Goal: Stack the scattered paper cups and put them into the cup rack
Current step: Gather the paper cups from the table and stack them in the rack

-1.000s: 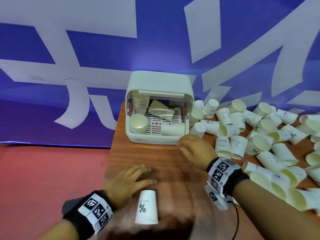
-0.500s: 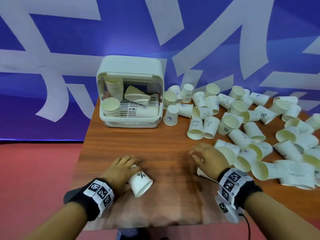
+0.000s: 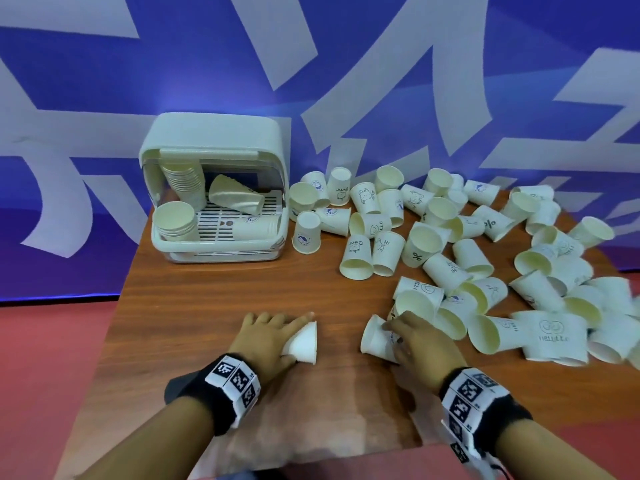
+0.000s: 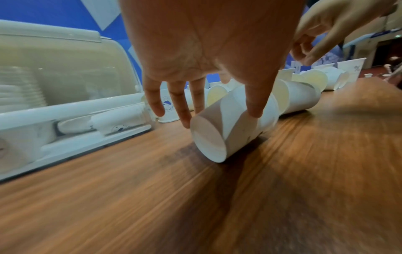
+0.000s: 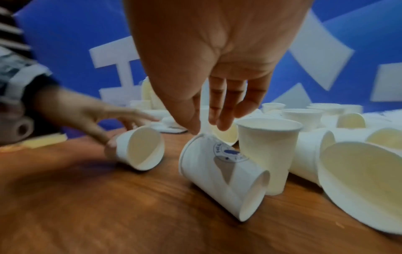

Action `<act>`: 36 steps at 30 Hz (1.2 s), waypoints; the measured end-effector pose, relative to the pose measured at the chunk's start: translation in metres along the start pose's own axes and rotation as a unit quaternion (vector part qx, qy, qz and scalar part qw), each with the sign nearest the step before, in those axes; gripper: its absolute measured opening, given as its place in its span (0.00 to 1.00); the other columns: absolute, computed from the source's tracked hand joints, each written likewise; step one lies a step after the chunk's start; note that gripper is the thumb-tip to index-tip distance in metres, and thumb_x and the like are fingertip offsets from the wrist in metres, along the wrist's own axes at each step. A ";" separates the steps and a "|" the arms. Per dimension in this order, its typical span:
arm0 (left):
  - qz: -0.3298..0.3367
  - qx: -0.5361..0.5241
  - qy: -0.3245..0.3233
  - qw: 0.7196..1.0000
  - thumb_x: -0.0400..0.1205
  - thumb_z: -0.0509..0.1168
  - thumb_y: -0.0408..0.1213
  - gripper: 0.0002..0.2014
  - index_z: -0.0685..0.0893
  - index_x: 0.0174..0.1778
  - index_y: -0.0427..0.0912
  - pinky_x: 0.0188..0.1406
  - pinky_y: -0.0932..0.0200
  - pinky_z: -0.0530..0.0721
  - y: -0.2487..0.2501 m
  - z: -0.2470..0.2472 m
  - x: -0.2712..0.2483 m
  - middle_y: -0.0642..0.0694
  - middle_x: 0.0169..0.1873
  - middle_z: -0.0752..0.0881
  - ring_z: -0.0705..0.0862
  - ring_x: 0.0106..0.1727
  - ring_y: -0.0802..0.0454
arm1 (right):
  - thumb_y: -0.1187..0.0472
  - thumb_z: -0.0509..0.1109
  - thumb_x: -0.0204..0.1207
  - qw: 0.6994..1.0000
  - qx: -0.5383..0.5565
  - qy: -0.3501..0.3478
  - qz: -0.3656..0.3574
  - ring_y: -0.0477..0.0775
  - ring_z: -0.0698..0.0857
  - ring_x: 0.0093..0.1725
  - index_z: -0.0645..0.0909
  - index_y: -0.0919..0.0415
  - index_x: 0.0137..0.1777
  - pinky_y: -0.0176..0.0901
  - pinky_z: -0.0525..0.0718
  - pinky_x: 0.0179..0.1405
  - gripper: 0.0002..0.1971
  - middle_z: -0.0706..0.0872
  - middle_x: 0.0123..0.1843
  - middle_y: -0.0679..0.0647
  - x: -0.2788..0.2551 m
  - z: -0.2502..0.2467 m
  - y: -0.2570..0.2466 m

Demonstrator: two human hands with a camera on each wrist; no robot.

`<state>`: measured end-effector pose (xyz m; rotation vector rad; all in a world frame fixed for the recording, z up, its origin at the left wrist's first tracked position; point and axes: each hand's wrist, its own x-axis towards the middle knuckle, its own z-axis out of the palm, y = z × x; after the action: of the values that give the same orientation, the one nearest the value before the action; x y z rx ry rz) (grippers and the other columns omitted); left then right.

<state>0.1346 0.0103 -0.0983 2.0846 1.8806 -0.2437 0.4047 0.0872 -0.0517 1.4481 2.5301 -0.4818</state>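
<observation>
A white paper cup [image 3: 304, 342] lies on its side on the wooden table [image 3: 214, 306], its mouth facing right. My left hand [image 3: 294, 329] grips it, thumb on one side [image 4: 253, 106] and fingers on the other, around the cup [image 4: 224, 135]. A second cup with a blue logo [image 3: 375, 341] lies tilted by the pile. My right hand [image 3: 398, 332] pinches its rim between thumb [image 5: 193, 127] and fingers; the cup [image 5: 219, 173] points its base at the wrist camera. The white cup rack [image 3: 214, 251] stands open at the back left with stacked cups [image 3: 175, 220] inside.
Several loose cups [image 3: 467, 251] lie scattered across the right half of the table, one upright [image 5: 268, 151] right behind the pinched cup. A blue and white banner [image 3: 346, 81] backs the table. The table's left edge drops to a red floor [image 3: 52, 358].
The left hand has tipped the standing "%" cup onto its side and taken hold of it. The right hand has drawn back from the rack's front and taken a cup at the pile's edge.
</observation>
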 end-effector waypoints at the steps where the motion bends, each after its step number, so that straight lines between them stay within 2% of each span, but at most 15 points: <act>1: 0.008 0.002 -0.005 1.000 0.80 0.56 0.58 0.39 0.36 0.78 0.67 0.68 0.46 0.61 0.004 -0.003 0.003 0.51 0.75 0.66 0.69 0.70 0.44 | 0.59 0.63 0.76 0.999 -0.023 -0.016 -0.028 0.54 0.80 0.60 0.73 0.48 0.72 0.48 0.82 0.48 0.23 0.74 0.69 0.48 0.001 0.002 -0.002; 4: 0.033 0.005 -0.035 0.999 0.82 0.53 0.59 0.36 0.33 0.77 0.68 0.67 0.47 0.65 0.012 -0.007 0.013 0.48 0.73 0.68 0.73 0.68 0.43 | 0.63 0.70 0.69 0.994 -0.077 -0.024 -0.067 0.58 0.83 0.56 0.75 0.47 0.70 0.49 0.82 0.40 0.28 0.75 0.72 0.54 0.008 0.009 -0.007; 5: 0.032 -0.002 -0.050 0.998 0.82 0.53 0.60 0.36 0.35 0.78 0.68 0.67 0.47 0.66 0.014 -0.007 0.016 0.47 0.73 0.68 0.74 0.67 0.42 | 0.64 0.70 0.69 0.994 -0.089 -0.029 -0.064 0.59 0.82 0.59 0.73 0.47 0.72 0.49 0.81 0.42 0.29 0.72 0.75 0.56 0.011 0.011 -0.009; 7: 0.020 -0.008 -0.068 0.997 0.82 0.53 0.60 0.35 0.40 0.80 0.64 0.67 0.47 0.67 0.017 -0.010 0.020 0.46 0.73 0.68 0.75 0.66 0.41 | 0.64 0.65 0.74 0.992 -0.109 -0.035 -0.057 0.60 0.75 0.67 0.67 0.48 0.76 0.49 0.78 0.52 0.29 0.61 0.80 0.55 0.017 0.015 -0.011; 9: 0.008 -0.011 -0.080 0.997 0.81 0.55 0.59 0.36 0.46 0.81 0.56 0.68 0.48 0.68 0.019 -0.013 0.022 0.46 0.75 0.65 0.74 0.67 0.41 | 0.64 0.63 0.76 0.988 -0.133 -0.051 -0.052 0.60 0.71 0.70 0.66 0.50 0.75 0.49 0.76 0.56 0.27 0.57 0.81 0.55 0.022 0.016 -0.014; 12: -0.003 -0.041 -0.075 0.996 0.81 0.57 0.58 0.34 0.54 0.79 0.50 0.65 0.49 0.70 0.018 -0.014 0.023 0.47 0.75 0.65 0.74 0.68 0.43 | 0.65 0.63 0.77 0.988 -0.129 -0.070 -0.040 0.59 0.71 0.69 0.71 0.52 0.71 0.47 0.76 0.55 0.23 0.60 0.78 0.54 0.029 0.018 -0.017; 16: -0.047 -0.139 -0.067 0.987 0.80 0.59 0.57 0.29 0.61 0.74 0.52 0.57 0.50 0.77 0.005 -0.014 0.020 0.50 0.71 0.69 0.75 0.66 0.46 | 0.66 0.63 0.78 0.986 -0.137 -0.086 -0.039 0.58 0.73 0.66 0.73 0.55 0.68 0.46 0.76 0.53 0.19 0.67 0.72 0.54 0.037 0.014 -0.018; 21: -0.053 -0.198 -0.044 0.978 0.81 0.60 0.51 0.19 0.70 0.66 0.53 0.57 0.53 0.78 -0.018 -0.018 0.012 0.52 0.68 0.70 0.76 0.64 0.49 | 0.65 0.61 0.78 0.987 -0.123 -0.096 -0.033 0.57 0.77 0.58 0.76 0.56 0.62 0.43 0.67 0.43 0.14 0.74 0.64 0.54 0.044 0.004 -0.028; 24: -0.054 -0.219 -0.010 0.974 0.83 0.57 0.46 0.12 0.76 0.61 0.50 0.58 0.54 0.78 -0.035 -0.024 0.007 0.50 0.67 0.70 0.78 0.61 0.48 | 0.62 0.58 0.79 0.992 -0.073 -0.094 -0.035 0.56 0.79 0.58 0.78 0.55 0.61 0.42 0.71 0.45 0.13 0.78 0.61 0.53 0.049 -0.006 -0.040; 26: -0.049 -0.219 0.025 0.974 0.84 0.57 0.44 0.10 0.78 0.59 0.50 0.59 0.55 0.77 -0.049 -0.031 0.003 0.51 0.67 0.71 0.77 0.62 0.49 | 0.60 0.60 0.79 0.995 -0.031 -0.090 -0.040 0.55 0.81 0.56 0.78 0.54 0.57 0.42 0.74 0.46 0.10 0.80 0.59 0.52 0.054 -0.016 -0.052; 28: -0.037 -0.212 0.074 0.974 0.83 0.59 0.42 0.10 0.81 0.57 0.48 0.61 0.56 0.75 -0.065 -0.041 -0.002 0.51 0.65 0.74 0.75 0.64 0.49 | 0.59 0.62 0.77 0.996 -0.002 -0.072 -0.052 0.54 0.82 0.53 0.78 0.52 0.54 0.42 0.76 0.47 0.09 0.82 0.55 0.51 0.061 -0.026 -0.068; 30: -0.028 -0.203 0.129 0.970 0.80 0.62 0.41 0.10 0.84 0.55 0.46 0.61 0.54 0.75 -0.083 -0.057 -0.008 0.50 0.60 0.80 0.77 0.61 0.47 | 0.60 0.63 0.75 0.996 0.026 -0.051 -0.064 0.54 0.83 0.51 0.78 0.53 0.51 0.44 0.79 0.49 0.07 0.84 0.53 0.52 0.070 -0.035 -0.084; 33: -0.007 -0.167 0.226 0.960 0.76 0.57 0.48 0.14 0.87 0.44 0.46 0.45 0.49 0.81 -0.109 -0.085 -0.020 0.50 0.43 0.86 0.84 0.46 0.45 | 0.63 0.65 0.73 0.995 0.051 -0.028 -0.083 0.54 0.83 0.49 0.78 0.55 0.49 0.47 0.81 0.50 0.06 0.84 0.50 0.53 0.086 -0.046 -0.111; 34: -0.004 -0.159 0.247 0.956 0.75 0.55 0.49 0.16 0.87 0.41 0.47 0.42 0.49 0.82 -0.117 -0.093 -0.025 0.51 0.39 0.86 0.84 0.42 0.46 | 0.64 0.64 0.74 0.994 0.053 -0.018 -0.091 0.54 0.83 0.51 0.78 0.55 0.51 0.47 0.81 0.52 0.08 0.84 0.52 0.53 0.092 -0.050 -0.120; 36: -0.004 -0.149 0.273 0.951 0.76 0.54 0.49 0.17 0.87 0.41 0.49 0.40 0.51 0.82 -0.133 -0.110 -0.033 0.53 0.38 0.86 0.84 0.41 0.48 | 0.64 0.63 0.76 0.994 0.041 -0.003 -0.101 0.54 0.82 0.56 0.79 0.54 0.56 0.45 0.79 0.55 0.11 0.83 0.56 0.53 0.104 -0.058 -0.137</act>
<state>-0.0104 0.0284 -0.0007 2.0636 2.0485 0.6430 0.2343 0.1271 -0.0056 1.2188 2.6938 -0.6268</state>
